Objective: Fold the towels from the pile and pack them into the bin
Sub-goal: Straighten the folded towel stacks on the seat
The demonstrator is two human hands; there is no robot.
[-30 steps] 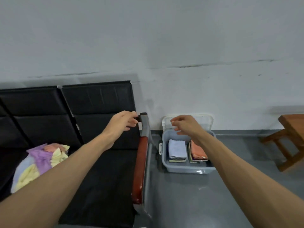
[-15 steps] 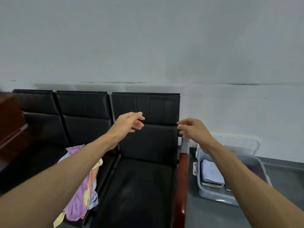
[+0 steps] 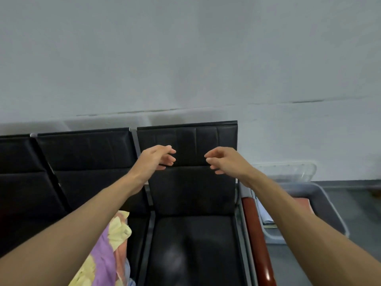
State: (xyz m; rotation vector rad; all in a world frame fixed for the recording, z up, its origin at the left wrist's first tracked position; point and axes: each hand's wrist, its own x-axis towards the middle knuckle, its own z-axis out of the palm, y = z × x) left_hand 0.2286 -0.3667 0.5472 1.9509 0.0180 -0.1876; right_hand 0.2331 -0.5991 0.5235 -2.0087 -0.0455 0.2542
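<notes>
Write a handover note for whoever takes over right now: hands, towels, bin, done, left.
Left hand: holds nothing, fingers loosely curled, in the air before the black backrest.
Right hand: likewise, beside it.
Towel pile: unfolded, on the seat to the left, partly under the left forearm.
Bin: on the floor right of the red-brown armrest, clear lid open. Folded towels lie inside, partly hidden by the right forearm.
Done: some towels packed.
Left: take the next towel, fold, pack, and repeat until the pile is gone.
</notes>
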